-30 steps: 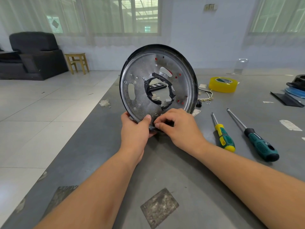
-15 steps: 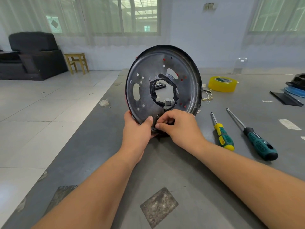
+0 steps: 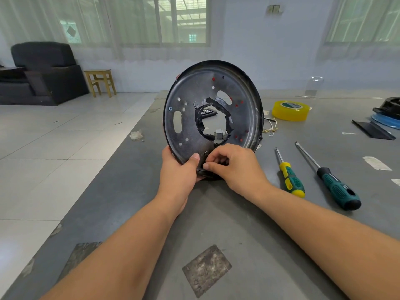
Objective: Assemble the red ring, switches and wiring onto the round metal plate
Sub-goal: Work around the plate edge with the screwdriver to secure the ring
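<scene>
Plate (image 3: 213, 109) is stood on edge on the grey surface (image 3: 238, 224), near-vertical, inner face toward the camera, bottom rim down at the hands. Since a second ago it has swung round to the right and sits a bit more edge-on; the shine on the face has gone dull. The hands have not moved off the bottom rim.

Left hand (image 3: 179, 172): fingers wrapped behind the lower-left rim, thumb pressed flat on the front face. That's the clamp. Right hand (image 3: 236, 167): fingers curled, tips pinched together at the bottom edge right beside the left thumb. Something small and dark is under them, cannot tell if it's a switch, a clip or a screw.

Red ring: only a sliver shows at the upper-left rim (image 3: 177, 77), plus red through several small holes, so it seems to be already seated on the far side. A small grey connector block (image 3: 220, 134) shows through the taped centre hole. Loose white wires (image 3: 270, 124) lie on the surface just right of the plate.

Read: the turn looks like re-indexing to bring the next fixing point down to the fingers. Still mid-assembly, wiring not on.

Two screwdrivers, yellow-green (image 3: 291, 177) and dark green (image 3: 337, 188), lie to the right, within reach. Yellow tape roll (image 3: 290, 110) further back.
</scene>
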Motion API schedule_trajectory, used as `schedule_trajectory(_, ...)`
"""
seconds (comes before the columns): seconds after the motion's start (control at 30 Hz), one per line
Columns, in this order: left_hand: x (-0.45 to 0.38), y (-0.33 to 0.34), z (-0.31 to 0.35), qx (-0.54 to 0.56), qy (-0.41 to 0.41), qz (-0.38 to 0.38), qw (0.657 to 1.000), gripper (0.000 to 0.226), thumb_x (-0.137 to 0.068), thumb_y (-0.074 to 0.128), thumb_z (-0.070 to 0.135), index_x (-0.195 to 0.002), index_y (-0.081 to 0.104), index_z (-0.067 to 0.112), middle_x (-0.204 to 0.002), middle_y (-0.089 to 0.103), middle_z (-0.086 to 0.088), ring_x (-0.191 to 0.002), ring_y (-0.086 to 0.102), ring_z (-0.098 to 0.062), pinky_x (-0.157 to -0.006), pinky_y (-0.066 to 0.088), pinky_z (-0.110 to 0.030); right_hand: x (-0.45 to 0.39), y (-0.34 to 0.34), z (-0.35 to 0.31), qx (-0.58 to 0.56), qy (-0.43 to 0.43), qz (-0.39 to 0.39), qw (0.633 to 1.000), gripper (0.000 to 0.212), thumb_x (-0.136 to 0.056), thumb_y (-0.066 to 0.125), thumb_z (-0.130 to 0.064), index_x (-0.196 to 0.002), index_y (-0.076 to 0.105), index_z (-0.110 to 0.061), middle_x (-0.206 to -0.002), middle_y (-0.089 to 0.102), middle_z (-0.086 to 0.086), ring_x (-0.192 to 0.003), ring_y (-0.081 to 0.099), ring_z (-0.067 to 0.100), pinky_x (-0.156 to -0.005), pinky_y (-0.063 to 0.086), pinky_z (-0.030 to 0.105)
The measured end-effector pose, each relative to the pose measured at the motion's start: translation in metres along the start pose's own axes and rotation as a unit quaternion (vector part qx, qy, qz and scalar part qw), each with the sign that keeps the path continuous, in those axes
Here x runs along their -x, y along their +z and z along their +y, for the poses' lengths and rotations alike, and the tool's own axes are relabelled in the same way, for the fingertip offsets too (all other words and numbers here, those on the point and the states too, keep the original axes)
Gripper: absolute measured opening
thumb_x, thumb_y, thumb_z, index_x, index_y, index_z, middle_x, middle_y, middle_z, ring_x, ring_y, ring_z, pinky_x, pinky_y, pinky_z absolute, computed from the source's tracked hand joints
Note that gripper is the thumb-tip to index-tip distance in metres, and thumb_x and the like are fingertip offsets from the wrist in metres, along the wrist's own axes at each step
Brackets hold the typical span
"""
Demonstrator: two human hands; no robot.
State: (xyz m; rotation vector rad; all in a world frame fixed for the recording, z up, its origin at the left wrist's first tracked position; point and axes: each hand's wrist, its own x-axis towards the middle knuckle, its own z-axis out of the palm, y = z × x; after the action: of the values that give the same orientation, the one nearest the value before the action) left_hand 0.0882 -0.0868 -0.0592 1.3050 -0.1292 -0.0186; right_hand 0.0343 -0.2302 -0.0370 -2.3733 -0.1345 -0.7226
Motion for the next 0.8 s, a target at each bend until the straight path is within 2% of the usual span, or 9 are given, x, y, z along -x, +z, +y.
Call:
schedule_trajectory(0.1, -0.002, 0.0, 0.0, -0.012, -0.003, 0.015, 1.0, 0.043, -0.098, 0.069, 0.009, -0.132, 0.048, 0.026, -0.12, 0.071, 0.0, -0.108, 0.073, -0.027, -0.085, 0.064, -0.055, 0.002, 0.002, 0.001, 0.025, -0.01, -0.003, 1.0, 0.006, -0.085, 0.08, -0.029, -0.088, 0.076, -0.026, -0.084, 0.065, -0.011, -0.086, 0.059, 0.01, -0.079, 0.046, 0.024)
schedule_trajectory(0.17, -0.002, 0.001, 0.0, -0.001, -0.008, 0.024, 1.0, 0.04, -0.098, 0.069, 0.008, -0.128, 0.049, 0.025, -0.119, 0.071, -0.001, -0.106, 0.073, -0.026, -0.084, 0.065, -0.054, 0.001, 0.004, 0.001, 0.037, -0.016, -0.004, 0.999, 0.006, -0.087, 0.079, -0.029, -0.091, 0.076, -0.026, -0.087, 0.065, -0.011, -0.09, 0.058, 0.013, -0.082, 0.045, 0.027)
schedule_trajectory(0.37, 0.0, 0.0, 0.004, 0.018, -0.009, 0.031, 0.999, 0.042, -0.098, 0.068, 0.006, -0.132, 0.047, 0.019, -0.122, 0.07, -0.005, -0.105, 0.073, -0.025, -0.082, 0.065, -0.051, 0.004, 0.004, 0.0, 0.058, -0.034, 0.006, 0.998, 0.01, -0.089, 0.075, -0.019, -0.098, 0.077, -0.022, -0.091, 0.068, -0.008, -0.092, 0.058, 0.017, -0.085, 0.042, 0.024)
schedule_trajectory(0.5, 0.002, 0.001, 0.006, 0.025, -0.01, 0.038, 0.999, 0.043, -0.099, 0.068, 0.005, -0.133, 0.046, 0.018, -0.121, 0.069, -0.004, -0.105, 0.072, -0.025, -0.081, 0.066, -0.05, 0.014, 0.0, -0.004, 0.098, -0.045, 0.034, 0.994, 0.017, -0.091, 0.072, -0.023, -0.108, 0.075, -0.022, -0.101, 0.067, -0.007, -0.1, 0.058, 0.019, -0.092, 0.046, 0.036)
schedule_trajectory(0.67, 0.002, 0.0, 0.01, 0.047, -0.011, 0.05, 0.998, 0.042, -0.099, 0.067, 0.005, -0.132, 0.046, 0.019, -0.125, 0.067, -0.001, -0.109, 0.071, -0.022, -0.083, 0.065, -0.048, 0.034, -0.024, -0.002, 0.299, -0.04, 0.107, 0.948, 0.023, -0.092, 0.062, -0.03, -0.112, 0.07, -0.025, -0.115, 0.063, -0.003, -0.108, 0.055, 0.024, -0.091, 0.043, 0.039)
schedule_trajectory(0.73, 0.002, -0.002, 0.01, 0.054, -0.013, 0.059, 0.997, 0.04, -0.1, 0.067, 0.005, -0.13, 0.045, 0.021, -0.125, 0.066, 0.002, -0.108, 0.07, -0.019, -0.082, 0.065, -0.045, 0.041, -0.038, 0.005, 0.355, 0.012, 0.098, 0.93, 0.031, -0.09, 0.061, -0.029, -0.12, 0.065, -0.023, -0.127, 0.059, 0.004, -0.115, 0.054, 0.032, -0.098, 0.041, 0.044)
schedule_trajectory(0.8, 0.003, -0.003, 0.011, 0.058, -0.013, 0.066, 0.996, 0.043, -0.1, 0.067, 0.006, -0.133, 0.043, 0.02, -0.126, 0.064, 0.003, -0.108, 0.069, -0.018, -0.083, 0.064, -0.044, 0.045, -0.049, 0.011, 0.432, 0.096, 0.053, 0.895, 0.047, -0.093, 0.06, -0.034, -0.139, 0.052, -0.026, -0.141, 0.051, 0.011, -0.123, 0.05, 0.039, -0.106, 0.036, 0.048)
